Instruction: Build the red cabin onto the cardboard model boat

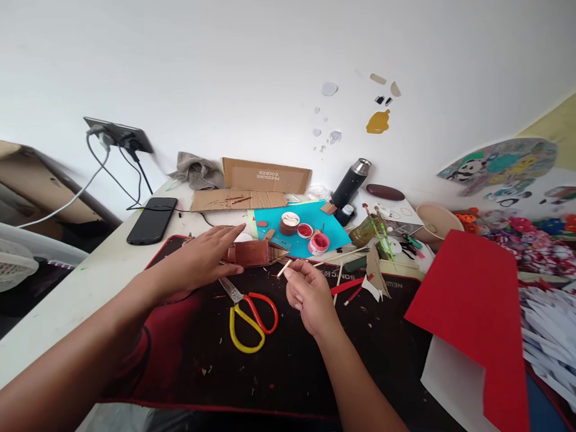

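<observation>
My left hand [209, 255] is held flat with its fingers stretched out, beside the left end of a small reddish-brown boat-shaped piece [252, 253]. Whether it touches the piece I cannot tell. My right hand [310, 294] pinches a short pale stick [284, 267] between thumb and fingers, near the pointed right end of that piece. Scissors [243, 309] with one yellow and one orange-red handle lie below, between my hands, on a dark mat [211, 372].
Paint pots [318, 243] stand on a blue sheet [324, 219] behind. A black flask [351, 183] leans near the wall. A phone [152, 221] lies left; a red folded sheet [472, 312] is right. A glass jar [361, 233] has brushes beside it.
</observation>
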Demonstrator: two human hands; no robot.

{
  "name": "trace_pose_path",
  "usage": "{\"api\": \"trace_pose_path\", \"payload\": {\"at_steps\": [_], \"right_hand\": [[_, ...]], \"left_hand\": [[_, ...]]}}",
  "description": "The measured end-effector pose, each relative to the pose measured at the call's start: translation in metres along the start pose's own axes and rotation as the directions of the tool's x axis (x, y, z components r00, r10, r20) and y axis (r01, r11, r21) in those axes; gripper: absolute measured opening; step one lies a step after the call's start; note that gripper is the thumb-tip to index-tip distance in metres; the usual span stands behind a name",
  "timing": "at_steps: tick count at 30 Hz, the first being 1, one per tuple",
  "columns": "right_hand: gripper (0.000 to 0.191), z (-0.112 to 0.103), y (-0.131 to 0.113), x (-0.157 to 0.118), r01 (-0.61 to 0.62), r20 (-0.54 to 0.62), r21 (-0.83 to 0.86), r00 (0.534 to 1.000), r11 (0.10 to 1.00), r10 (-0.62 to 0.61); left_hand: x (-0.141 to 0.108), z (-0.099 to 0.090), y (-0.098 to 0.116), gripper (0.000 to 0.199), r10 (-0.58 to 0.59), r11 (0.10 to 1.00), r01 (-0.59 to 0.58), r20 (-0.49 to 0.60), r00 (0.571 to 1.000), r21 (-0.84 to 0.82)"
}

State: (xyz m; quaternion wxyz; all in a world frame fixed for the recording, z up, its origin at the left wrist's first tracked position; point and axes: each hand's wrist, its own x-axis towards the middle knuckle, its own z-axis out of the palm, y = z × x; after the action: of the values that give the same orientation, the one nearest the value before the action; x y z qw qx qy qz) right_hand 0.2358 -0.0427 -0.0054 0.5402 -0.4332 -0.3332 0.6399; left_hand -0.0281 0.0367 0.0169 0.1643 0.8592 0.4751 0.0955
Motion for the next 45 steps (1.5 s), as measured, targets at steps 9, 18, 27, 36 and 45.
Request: {"api": "trace_pose_path", "payload": {"at_steps": [9,18,27,36,45], "right_hand": [[0.036,-0.051,-0.043,-0.014,0.092,-0.169,0.086,0.983,0.992,-0.077],[0.038,-0.033,-0.009,-0.019,-0.023,-0.09,-0.014,0.996,1.0,0.022],[0.036,-0.005,-0.004,-0.004,-0.049,0.024,-0.07,0.998,0.996,0.05],[0.033,0.018,-0.015,0.029,0.043,0.061,-0.187,0.998,0.981,-0.032],[0.027,0.019,-0.011,0.039,0.078,0.045,-0.273,0.997,0.959,-0.068]], "left_hand": [[0.024,-0.012,0.0,0.092,0.037,0.998,-0.045,0.162,0.986,0.047],[0.029,-0.004,0.004,0.08,-0.061,0.998,0.056,0.191,0.98,0.031],[0.024,0.003,0.009,0.08,-0.186,0.772,0.158,0.02,0.982,-0.615],[0.023,0.01,0.041,0.077,-0.266,0.565,0.12,-0.043,0.963,-0.817],[0.014,0.021,0.039,0.078,-0.309,0.594,0.148,-0.054,0.95,-0.791]]}}
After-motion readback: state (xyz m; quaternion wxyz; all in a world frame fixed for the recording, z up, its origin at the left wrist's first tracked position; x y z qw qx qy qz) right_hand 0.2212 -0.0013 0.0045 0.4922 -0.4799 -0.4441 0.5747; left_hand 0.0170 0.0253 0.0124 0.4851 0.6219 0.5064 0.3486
